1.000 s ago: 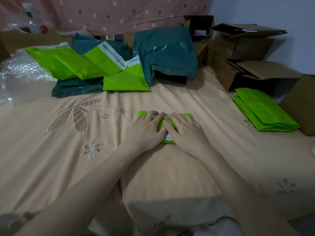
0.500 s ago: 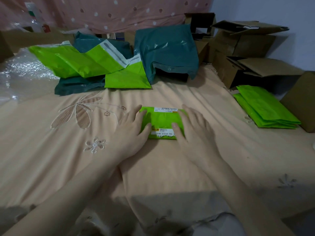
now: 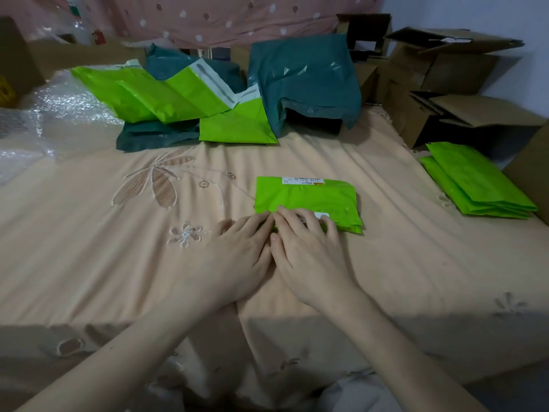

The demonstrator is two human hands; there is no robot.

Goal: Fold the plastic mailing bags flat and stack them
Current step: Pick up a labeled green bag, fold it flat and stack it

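A folded bright green mailing bag [image 3: 306, 197] with white label strips lies flat on the peach bedsheet [image 3: 89, 263] in the middle. My left hand [image 3: 237, 257] and my right hand [image 3: 309, 251] lie side by side, palms down, fingertips pressing on the bag's near edge. Neither hand grips it. A stack of folded green bags [image 3: 478, 185] sits at the right. At the back lies a loose pile of unfolded green bags [image 3: 166, 96] and dark teal bags [image 3: 306, 78].
Cardboard boxes [image 3: 439, 93] crowd the back right corner and the right edge. Bubble wrap [image 3: 38, 120] lies at the left. A pink dotted curtain [image 3: 237, 16] hangs behind the pile.
My hands were on either side of the bag half a second ago. They have come together and slid to its near edge. The bag's upper surface now shows.
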